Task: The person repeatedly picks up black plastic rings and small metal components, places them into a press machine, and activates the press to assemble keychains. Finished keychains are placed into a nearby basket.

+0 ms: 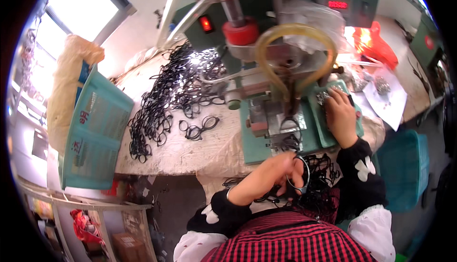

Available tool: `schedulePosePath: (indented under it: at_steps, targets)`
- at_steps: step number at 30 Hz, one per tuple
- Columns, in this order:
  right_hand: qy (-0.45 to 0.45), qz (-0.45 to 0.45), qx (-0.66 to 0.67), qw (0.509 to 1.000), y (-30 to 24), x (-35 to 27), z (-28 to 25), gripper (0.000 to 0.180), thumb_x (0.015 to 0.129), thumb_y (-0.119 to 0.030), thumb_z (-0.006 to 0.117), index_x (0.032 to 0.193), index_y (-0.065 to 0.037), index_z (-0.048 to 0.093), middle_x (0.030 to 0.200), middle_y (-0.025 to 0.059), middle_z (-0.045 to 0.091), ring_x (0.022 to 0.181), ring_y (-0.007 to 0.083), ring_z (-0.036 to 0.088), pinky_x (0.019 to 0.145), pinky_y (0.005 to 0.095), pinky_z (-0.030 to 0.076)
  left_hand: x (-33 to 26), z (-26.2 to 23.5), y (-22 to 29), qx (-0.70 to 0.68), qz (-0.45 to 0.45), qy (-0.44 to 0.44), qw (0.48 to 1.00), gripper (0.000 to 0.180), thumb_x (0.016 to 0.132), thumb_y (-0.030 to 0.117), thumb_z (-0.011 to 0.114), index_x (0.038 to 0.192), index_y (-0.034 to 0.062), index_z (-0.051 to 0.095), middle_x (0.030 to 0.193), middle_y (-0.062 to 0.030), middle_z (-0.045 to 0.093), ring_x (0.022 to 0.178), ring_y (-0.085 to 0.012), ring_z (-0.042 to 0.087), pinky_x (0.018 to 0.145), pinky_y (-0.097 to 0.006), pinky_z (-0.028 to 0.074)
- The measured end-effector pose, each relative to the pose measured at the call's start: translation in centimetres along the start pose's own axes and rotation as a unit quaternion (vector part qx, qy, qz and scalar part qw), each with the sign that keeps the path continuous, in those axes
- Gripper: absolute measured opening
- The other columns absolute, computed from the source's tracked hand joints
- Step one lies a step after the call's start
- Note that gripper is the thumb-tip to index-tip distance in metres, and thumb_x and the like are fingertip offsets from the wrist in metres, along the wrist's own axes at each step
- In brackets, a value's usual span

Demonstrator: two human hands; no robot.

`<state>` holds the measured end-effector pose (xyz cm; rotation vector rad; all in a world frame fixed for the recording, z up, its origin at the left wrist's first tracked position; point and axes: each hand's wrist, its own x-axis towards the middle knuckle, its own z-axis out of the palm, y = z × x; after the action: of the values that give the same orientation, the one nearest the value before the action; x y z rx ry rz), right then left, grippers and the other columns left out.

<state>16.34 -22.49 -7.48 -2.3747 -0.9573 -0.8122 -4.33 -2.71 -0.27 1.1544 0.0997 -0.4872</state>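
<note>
My left hand [285,170] is closed on a dark eyeglass frame [306,186], and one round rim of it sticks out to the right of my fingers. It is low over my lap, where more dark eyeglass frames [323,169] lie tangled. My right hand [341,117] reaches into a green tray [323,136], fingers curled down at small shiny metal parts [322,97]. What its fingertips grip, if anything, is hidden. Between my hands and the bench machine [240,32], an eyeglass frame [291,125] shows near the machine's metal fixture [273,119].
A heap of dark eyeglass frames [178,86] covers the table [223,145] left of the machine. A teal basket [97,133] leans at far left; another teal bin [404,171] stands low at right. White paper [392,101] and a red bag [381,48] lie behind my right hand.
</note>
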Motion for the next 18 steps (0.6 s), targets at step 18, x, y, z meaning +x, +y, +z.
schedulePosePath:
  at_steps: [18]
  targets:
    - [0.087,0.202,0.193,0.956,-1.7,-2.3,-2.1,0.009,0.088,-0.002,0.073,0.097,-0.001,0.073,0.092,0.0125,0.074,0.088,0.0291,0.069,0.082,0.0361,0.052,-1.6,-26.3,1.2,0.740,0.088,0.508,0.432,0.014,0.074,0.017,0.072,0.068,0.0049,0.075,0.106,-0.0131,0.072,0.102,-0.0358,0.062,0.092,-0.045,0.048]
